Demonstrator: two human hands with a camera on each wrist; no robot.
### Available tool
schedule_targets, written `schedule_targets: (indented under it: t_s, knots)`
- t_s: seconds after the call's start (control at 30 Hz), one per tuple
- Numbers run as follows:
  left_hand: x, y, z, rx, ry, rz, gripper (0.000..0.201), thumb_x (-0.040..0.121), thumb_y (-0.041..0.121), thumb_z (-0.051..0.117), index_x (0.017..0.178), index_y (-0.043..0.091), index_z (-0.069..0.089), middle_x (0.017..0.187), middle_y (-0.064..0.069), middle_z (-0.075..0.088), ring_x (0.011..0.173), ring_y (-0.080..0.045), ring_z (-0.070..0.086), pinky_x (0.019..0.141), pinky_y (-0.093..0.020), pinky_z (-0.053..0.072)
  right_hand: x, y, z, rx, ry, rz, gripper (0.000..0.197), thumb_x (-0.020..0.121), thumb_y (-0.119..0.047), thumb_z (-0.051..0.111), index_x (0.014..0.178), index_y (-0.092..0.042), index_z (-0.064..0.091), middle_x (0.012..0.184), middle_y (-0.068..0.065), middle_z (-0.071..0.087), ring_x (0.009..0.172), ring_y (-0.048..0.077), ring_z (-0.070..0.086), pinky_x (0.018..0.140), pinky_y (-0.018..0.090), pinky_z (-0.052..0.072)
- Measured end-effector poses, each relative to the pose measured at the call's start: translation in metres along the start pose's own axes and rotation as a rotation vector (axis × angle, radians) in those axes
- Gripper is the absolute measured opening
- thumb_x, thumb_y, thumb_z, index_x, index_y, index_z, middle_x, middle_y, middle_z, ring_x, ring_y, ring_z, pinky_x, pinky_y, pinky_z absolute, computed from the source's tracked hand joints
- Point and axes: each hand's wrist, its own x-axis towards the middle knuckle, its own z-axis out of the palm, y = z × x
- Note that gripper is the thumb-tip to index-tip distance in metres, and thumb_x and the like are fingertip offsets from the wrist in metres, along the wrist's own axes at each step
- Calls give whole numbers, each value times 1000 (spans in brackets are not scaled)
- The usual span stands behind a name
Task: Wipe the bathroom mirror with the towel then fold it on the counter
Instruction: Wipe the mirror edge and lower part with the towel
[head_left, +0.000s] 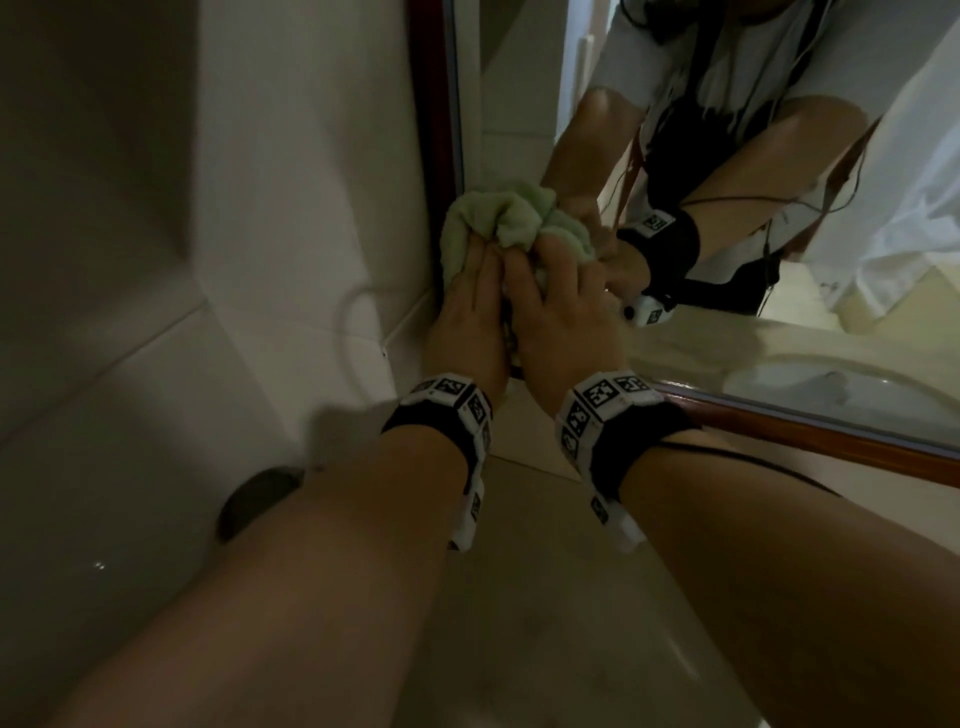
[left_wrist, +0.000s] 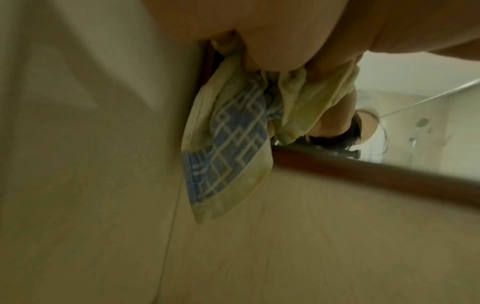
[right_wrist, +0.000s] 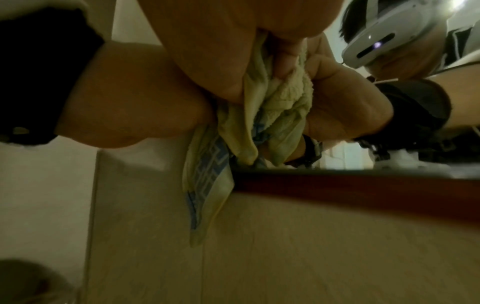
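Observation:
A pale green towel with a blue patterned band is bunched against the lower left corner of the mirror. My left hand and right hand lie side by side on it, fingers dug into its folds and gripping it against the glass. In the left wrist view the towel's loose end hangs below my left hand, over the frame corner. The right wrist view shows my right hand with fingers curled into the towel. The glass reflects my hands and body.
The mirror's dark wooden frame runs up the left side and along the bottom. The beige counter lies under my forearms. A dark round object sits at the lower left, with a white cable on the tiled wall.

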Motion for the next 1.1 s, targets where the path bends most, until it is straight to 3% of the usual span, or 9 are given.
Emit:
schedule_targets:
  t_s: [0.07, 0.33, 0.5, 0.63, 0.73, 0.83, 0.97, 1.03, 1.1]
  knots:
    - [-18, -5, 10, -8, -26, -19, 75, 96, 17, 64, 159, 10, 23, 165, -7, 30, 146, -18, 35, 108, -24, 38, -14, -1, 8, 62, -87, -21, 61, 92, -18, 35, 152, -13, 34, 147, 18, 29, 116, 42, 45, 100, 51, 46]
    - [-33, -10, 11, -61, -109, -83, 75, 96, 10, 63, 159, 11, 23, 164, -8, 31, 143, -23, 41, 111, -24, 33, -25, -6, 16, 158, -240, 5, 67, 86, -23, 21, 150, -10, 36, 145, 21, 37, 116, 43, 44, 105, 50, 43]
    - [-57, -7, -9, -11, -505, -250, 71, 97, 21, 58, 155, 37, 21, 153, -2, 46, 122, -26, 58, 101, -37, 52, -33, -2, 12, 264, -621, 32, 65, 91, -22, 57, 151, -22, 30, 145, 15, 27, 129, 39, 38, 107, 46, 43]
    - [-55, -13, -39, -11, -728, -282, 66, 102, 22, 49, 160, 34, 20, 158, -5, 40, 135, -27, 49, 112, -28, 40, -24, 13, 0, 409, -861, 60, 61, 92, -30, 64, 148, -23, 41, 143, 12, 42, 125, 33, 51, 108, 39, 45]
    - [-49, -2, -68, -163, -693, -313, 52, 105, 19, 46, 155, 26, 36, 151, -5, 48, 133, -23, 51, 109, -21, 37, -10, 25, -29, 591, -827, 224, 44, 90, -28, 66, 134, -22, 57, 120, 4, 63, 108, 24, 61, 94, 38, 52]
    - [-37, 5, -87, -331, -481, -526, 30, 99, 27, 54, 127, 26, 65, 125, 3, 66, 108, -14, 62, 92, -21, 47, -5, 37, -56, 734, -589, 435, 36, 87, -35, 64, 121, -27, 54, 116, 1, 60, 97, 22, 63, 85, 39, 56]
    - [-8, 16, -86, -521, -243, -720, 21, 96, 2, 52, 103, 10, 70, 97, -4, 72, 86, -19, 68, 76, -28, 57, -17, 33, -75, 609, -622, 84, 58, 84, -41, 68, 139, -39, 48, 147, -5, 36, 129, 21, 48, 108, 34, 44]
    - [-5, 30, -74, -693, -262, -843, 22, 96, -3, 48, 95, 8, 67, 96, -11, 72, 83, -24, 70, 70, -28, 60, -29, 26, -64, 352, -732, -174, 74, 90, -41, 64, 154, -26, 31, 162, 1, 15, 146, 25, 28, 116, 33, 29]
    - [-8, 39, -55, -743, -373, -868, 25, 93, 4, 48, 89, 18, 68, 102, -12, 73, 92, -27, 72, 82, -39, 62, -39, 24, -45, 186, -757, -243, 71, 97, -30, 53, 157, -14, 20, 164, 6, 8, 149, 26, 24, 115, 33, 33]
